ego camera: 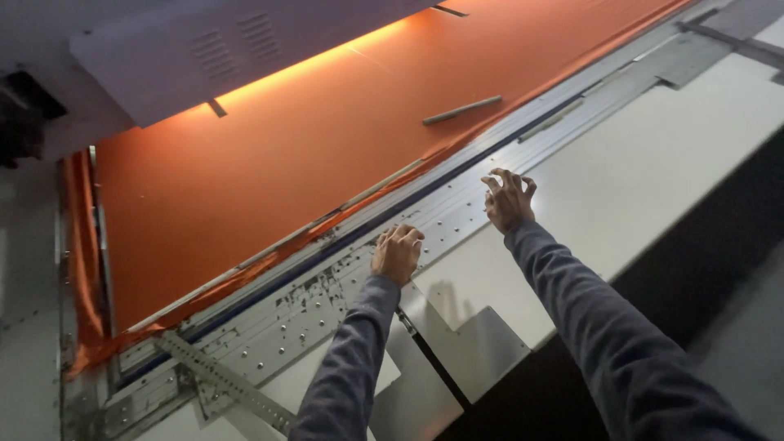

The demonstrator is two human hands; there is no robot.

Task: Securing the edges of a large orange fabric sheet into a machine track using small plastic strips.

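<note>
Two hands [398, 253] (both sleeved); one orange sheet [310, 155]; one loose grey bar [462, 109]; one perforated strip [220, 380].

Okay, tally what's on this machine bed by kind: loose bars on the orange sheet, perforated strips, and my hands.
Grey bars on the orange sheet: 1
Perforated metal strips: 1
Hands: 2, left hand and right hand
Total: 4

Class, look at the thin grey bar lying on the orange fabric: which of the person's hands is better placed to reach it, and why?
Probably the right hand: it lies further up the perforated metal rail, nearer the thin grey bar. The left hand is curled lower down, further away.
</note>
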